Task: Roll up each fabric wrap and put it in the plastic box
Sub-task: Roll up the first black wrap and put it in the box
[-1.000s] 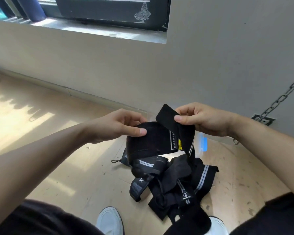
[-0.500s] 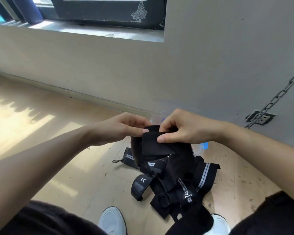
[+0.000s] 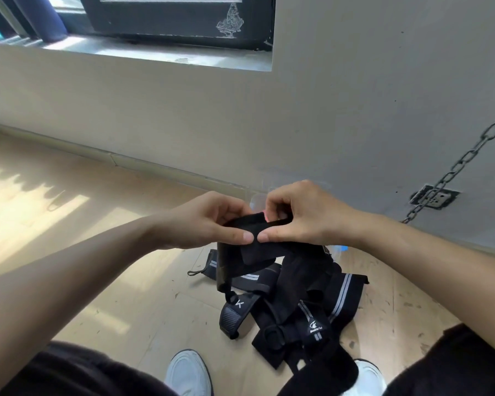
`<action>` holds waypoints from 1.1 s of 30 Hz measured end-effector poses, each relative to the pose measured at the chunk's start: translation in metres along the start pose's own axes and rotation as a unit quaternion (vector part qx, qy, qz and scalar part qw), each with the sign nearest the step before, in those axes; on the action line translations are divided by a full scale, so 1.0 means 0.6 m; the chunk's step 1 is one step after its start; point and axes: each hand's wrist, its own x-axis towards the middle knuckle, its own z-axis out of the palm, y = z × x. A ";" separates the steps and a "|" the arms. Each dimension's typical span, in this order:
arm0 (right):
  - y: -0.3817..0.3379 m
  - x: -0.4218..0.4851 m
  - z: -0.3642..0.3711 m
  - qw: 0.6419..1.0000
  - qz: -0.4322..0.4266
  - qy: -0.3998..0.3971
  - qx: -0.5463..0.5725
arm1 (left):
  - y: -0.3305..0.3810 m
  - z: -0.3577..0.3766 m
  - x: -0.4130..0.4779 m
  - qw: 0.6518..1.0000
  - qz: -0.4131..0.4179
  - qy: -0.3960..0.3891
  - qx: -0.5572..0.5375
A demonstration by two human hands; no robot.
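Note:
A black fabric wrap [image 3: 257, 252] is held in the air at chest height, partly rolled, its loose end hanging toward the floor. My left hand [image 3: 209, 221] pinches its left side and my right hand [image 3: 300, 215] pinches its right side, thumbs almost touching on top. Beneath them a pile of black wraps with grey stripes [image 3: 295, 307] lies on the wooden floor. A clear plastic box [image 3: 259, 200] shows faintly behind my hands against the wall, mostly hidden.
A beige wall runs behind the pile, with a window sill [image 3: 183, 57] above. A metal chain [image 3: 455, 167] hangs at the right near a wall socket [image 3: 433, 197]. My white shoes [image 3: 187, 372] stand at the bottom edge.
My right hand has folded the wrap's raised end down and moved left to meet my left hand; the wrap is more tightly gathered. The view has tilted slightly down.

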 end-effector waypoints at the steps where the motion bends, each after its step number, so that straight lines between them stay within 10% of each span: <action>1: 0.000 0.000 -0.002 1.000 -0.005 0.005 0.007 | 0.001 0.000 0.000 1.000 0.005 -0.001 -0.001; 17: 0.010 -0.008 -0.004 0.975 0.055 -0.149 0.155 | 0.020 0.020 0.005 0.995 -0.007 0.020 0.099; 33: -0.003 -0.006 0.010 0.981 0.068 -0.096 0.154 | -0.010 0.004 0.013 0.999 0.002 0.034 0.008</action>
